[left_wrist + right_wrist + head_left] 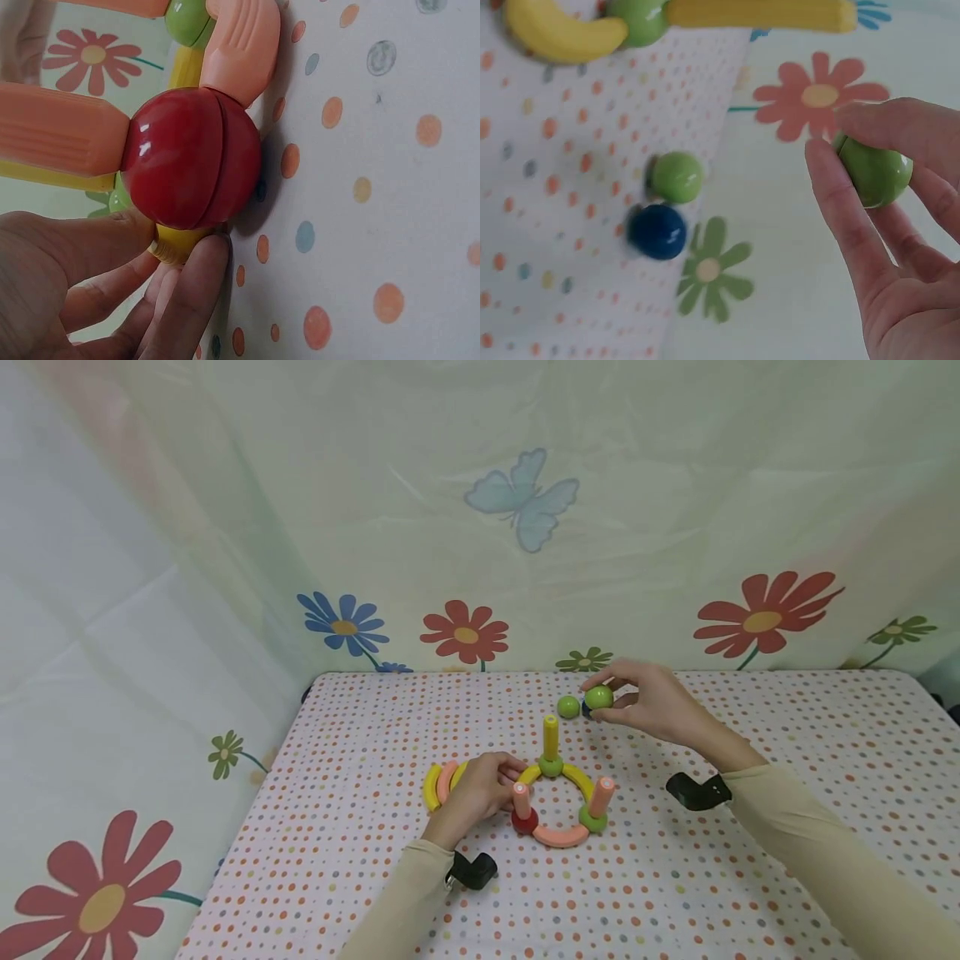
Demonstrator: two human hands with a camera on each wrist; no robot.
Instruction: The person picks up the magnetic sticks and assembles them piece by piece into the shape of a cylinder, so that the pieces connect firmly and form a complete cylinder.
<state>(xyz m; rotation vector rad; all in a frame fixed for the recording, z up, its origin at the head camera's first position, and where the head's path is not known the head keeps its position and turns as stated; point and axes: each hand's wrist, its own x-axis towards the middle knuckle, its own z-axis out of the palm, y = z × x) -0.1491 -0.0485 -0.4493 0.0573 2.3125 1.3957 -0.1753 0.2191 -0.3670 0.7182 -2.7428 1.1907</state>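
My right hand (651, 706) pinches a glossy green ball (877, 172) between thumb and fingers, raised above the far part of the table. Below it lie another green ball (677, 177) and a dark blue ball (658, 232), side by side. My left hand (483, 787) is at the left side of a ring of balls and curved bars, pinching a yellow curved bar (180, 241) beside the red ball (187, 157). From that red ball stands a pink rod (521, 799). Green balls carry a yellow rod (551, 739) and another pink rod (602, 797).
Loose curved bars (432, 787), yellow and pink, lie left of my left hand, partly hidden by it. A pink curved bar (561, 836) forms the ring's near side. The dotted tablecloth (600, 910) meets a flowered curtain (375, 527) at the back.
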